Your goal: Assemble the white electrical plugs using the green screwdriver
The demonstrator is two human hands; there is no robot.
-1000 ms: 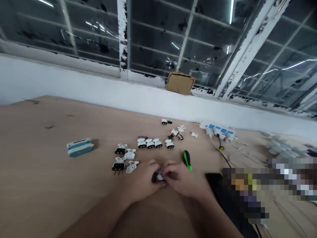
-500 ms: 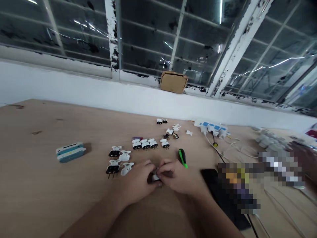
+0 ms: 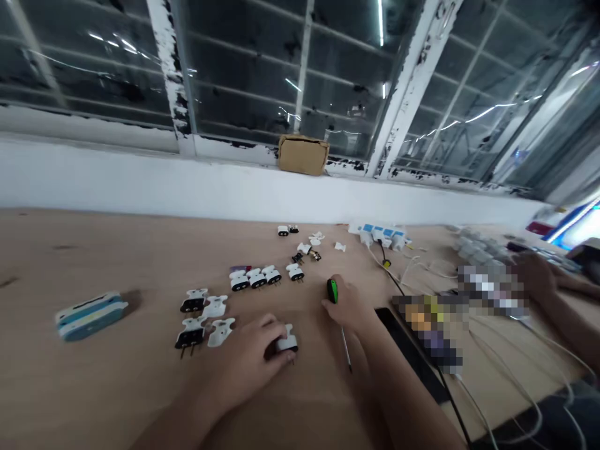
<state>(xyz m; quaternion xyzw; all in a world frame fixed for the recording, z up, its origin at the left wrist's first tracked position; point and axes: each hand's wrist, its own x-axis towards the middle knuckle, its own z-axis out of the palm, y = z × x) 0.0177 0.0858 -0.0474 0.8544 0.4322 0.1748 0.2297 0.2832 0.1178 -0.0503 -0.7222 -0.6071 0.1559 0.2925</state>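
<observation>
Near the front middle of the table, my left hand grips a white plug with a black base between thumb and fingers. My right hand is closed round the green and black handle of a screwdriver, its metal shaft pointing down toward me. Left of my left hand lie two black plug bases with pins and loose white covers. Beyond my hands stands a row of white and black plugs, with one more to its right.
A blue and white block lies at left. Loose small parts and a power strip are at the back. A black phone-like slab, cables and another person's hand are at right. A cardboard box sits on the ledge.
My right hand has left the plug and moved right, taking hold of the screwdriver. My left hand still has the plug. The view has shifted to the right.
</observation>
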